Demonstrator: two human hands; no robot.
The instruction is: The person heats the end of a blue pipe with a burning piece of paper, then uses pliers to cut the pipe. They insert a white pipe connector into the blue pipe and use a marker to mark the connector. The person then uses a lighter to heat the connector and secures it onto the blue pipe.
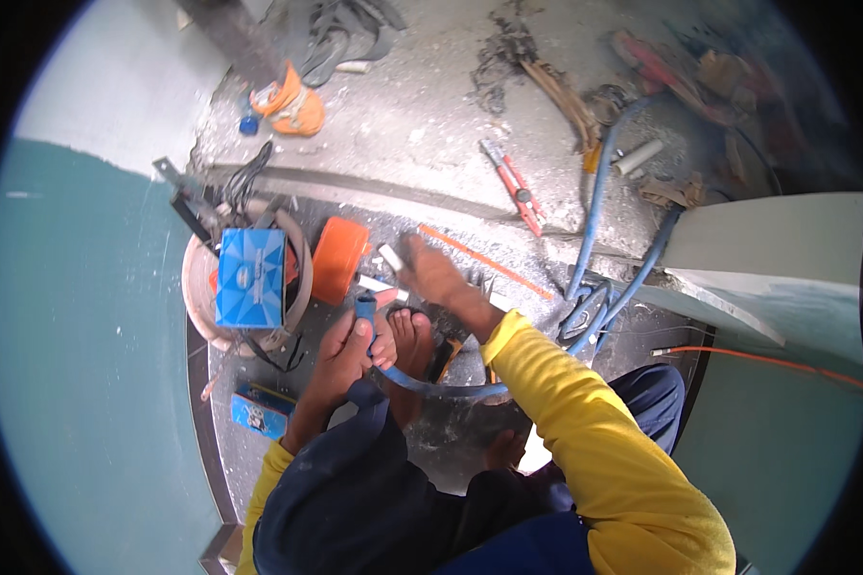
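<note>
My left hand [360, 345] is closed around the open upper end of a blue hose [451, 390], above my bare foot [408, 345]. The hose curves away to the right, passing under my yellow-sleeved right arm. My right hand [419, 268] is at a short white tube [389, 257], with its fingers closed on the lower end of it. A thin orange strip [484, 261] lies just beyond that hand. An orange case [340, 259] stands left of the white tube, and another white piece [379, 286] lies below it.
A tub [195, 297] holds tools and a blue box [249, 278] at left. A smaller blue box [259, 415] lies below. On the concrete step [431, 115] are a red cutting tool [513, 187], an orange bag [292, 105], hoses and debris. Walls [86, 335] bound both sides.
</note>
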